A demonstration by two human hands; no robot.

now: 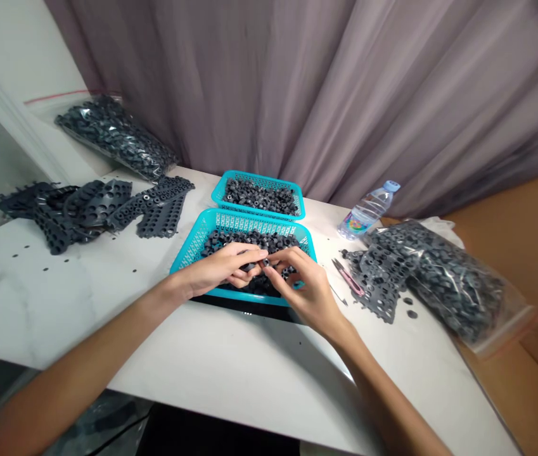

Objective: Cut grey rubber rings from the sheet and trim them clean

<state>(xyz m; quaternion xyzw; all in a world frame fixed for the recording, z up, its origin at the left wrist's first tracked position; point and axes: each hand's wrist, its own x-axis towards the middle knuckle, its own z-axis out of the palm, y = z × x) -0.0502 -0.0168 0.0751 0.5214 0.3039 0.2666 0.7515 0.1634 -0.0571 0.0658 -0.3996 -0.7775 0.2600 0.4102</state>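
Note:
Both my hands meet above the near turquoise basket (pixel 180 258), which holds many small black rubber pieces (pixel 275 242). My left hand (pixel 218 267) is closed around some dark pieces, partly hidden by its fingers. Between the fingertips of my right hand (pixel 305 282) is a small black rubber piece (pixel 265 262), pinched right beside the left thumb. A second turquoise basket (pixel 218 190), behind the first, holds similar black pieces.
At left lie perforated black rubber sheets (pixel 85 209) and a filled plastic bag (pixel 116 136). At right are pink-handled thread snips (pixel 348 277), another perforated sheet (pixel 383 278), a water bottle (pixel 368 210) and a second filled bag (pixel 459 285). Black scraps dot the white table (pixel 192 361).

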